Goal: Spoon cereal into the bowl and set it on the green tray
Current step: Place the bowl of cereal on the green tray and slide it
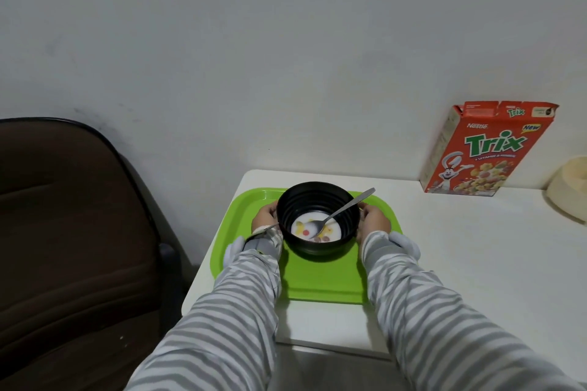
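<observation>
A black bowl with milk and a few coloured cereal pieces stands over the green tray on the white table. A metal spoon rests in the bowl, its handle leaning over the right rim. My left hand grips the bowl's left side and my right hand grips its right side. Whether the bowl's base touches the tray or hovers just above it I cannot tell. An open red Trix cereal box stands upright against the wall at the back right.
A brown office chair stands close to the table's left edge. A cream-coloured round container sits at the far right of the white table. The wall runs right behind the table.
</observation>
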